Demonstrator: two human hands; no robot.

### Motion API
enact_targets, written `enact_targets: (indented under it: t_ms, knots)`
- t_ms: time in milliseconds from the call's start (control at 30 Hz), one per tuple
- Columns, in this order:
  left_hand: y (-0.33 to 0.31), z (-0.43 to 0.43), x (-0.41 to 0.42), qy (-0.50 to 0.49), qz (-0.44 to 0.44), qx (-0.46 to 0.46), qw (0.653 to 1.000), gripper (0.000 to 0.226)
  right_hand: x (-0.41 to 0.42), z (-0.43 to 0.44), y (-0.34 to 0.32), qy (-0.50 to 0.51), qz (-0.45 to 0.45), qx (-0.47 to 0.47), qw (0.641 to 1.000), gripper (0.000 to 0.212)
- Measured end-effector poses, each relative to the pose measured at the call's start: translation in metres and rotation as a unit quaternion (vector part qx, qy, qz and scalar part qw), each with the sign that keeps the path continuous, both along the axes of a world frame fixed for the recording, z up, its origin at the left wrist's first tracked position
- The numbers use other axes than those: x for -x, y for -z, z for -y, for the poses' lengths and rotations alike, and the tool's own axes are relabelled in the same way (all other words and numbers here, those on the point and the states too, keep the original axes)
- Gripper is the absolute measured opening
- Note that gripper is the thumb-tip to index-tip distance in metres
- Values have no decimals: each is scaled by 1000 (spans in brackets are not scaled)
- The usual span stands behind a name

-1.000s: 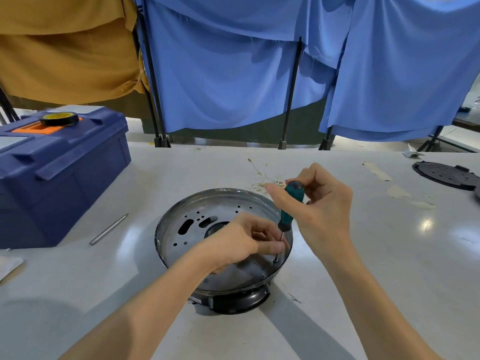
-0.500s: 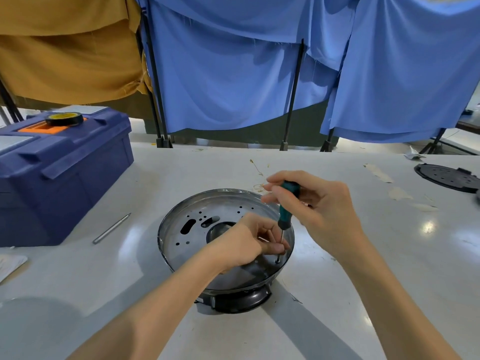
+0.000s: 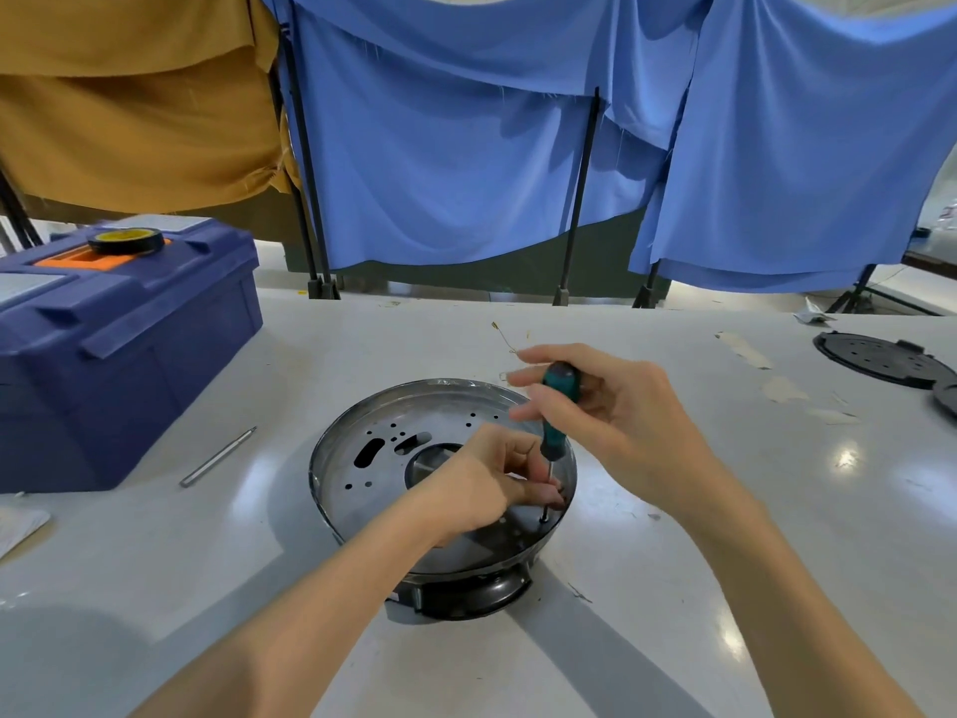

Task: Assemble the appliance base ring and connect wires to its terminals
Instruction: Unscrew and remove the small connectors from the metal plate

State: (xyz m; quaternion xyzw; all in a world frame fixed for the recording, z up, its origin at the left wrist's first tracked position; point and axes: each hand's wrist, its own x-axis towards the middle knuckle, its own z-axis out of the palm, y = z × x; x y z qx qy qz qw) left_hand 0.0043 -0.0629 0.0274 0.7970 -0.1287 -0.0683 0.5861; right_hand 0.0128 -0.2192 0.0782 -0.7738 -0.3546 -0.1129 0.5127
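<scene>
We work on the metal dish [image 3: 357, 489], which sits on its black base [image 3: 466, 595] on the white table [image 3: 725, 562]. All positions below are given from this dish. The right hand [image 3: 626, 422] wraps its fingers and thumb around the green handle of the screwdriver [image 3: 558, 401], held nearly upright above the dish's right rim. The left hand [image 3: 481, 484] reaches inside the dish, and its curled fingertips pinch the thin shaft just above the tip. The tip meets a small screw [image 3: 544, 518] on the dish floor, close to the right wall. We judge this to be a fastening step, with the wire connections not yet made. A few loose strands [image 3: 499, 331] lie beyond the far rim. Risks from here: if the shaft tilts, the tip may ride out of the screw head and score the dish or strike the left fingertips. Uneven downward force near the rim may tip the dish on its narrower base. A screw started crooked may bind. A blue toolbox [image 3: 119, 355] and a metal rod [image 3: 217, 457] lie to the left of the dish.
</scene>
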Motion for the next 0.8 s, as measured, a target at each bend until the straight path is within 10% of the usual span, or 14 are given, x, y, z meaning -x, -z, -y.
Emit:
enact_targets:
  t_ms: [233, 500, 700, 800]
  knots:
    - [0, 1, -2, 7, -7, 16, 1000, 24, 0, -21, 15, 250, 186, -57, 948, 37]
    - [0, 3, -4, 0, -3, 1, 1000, 31, 2, -6, 1, -19, 8, -78, 997, 22]
    - [-4, 2, -1, 3, -3, 3, 1000, 24, 2, -18, 12, 288, 257, -62, 921, 36]
    - [-4, 2, -2, 0, 8, 1, 1000, 35, 5, -21, 11, 288, 293, -46, 911, 42]
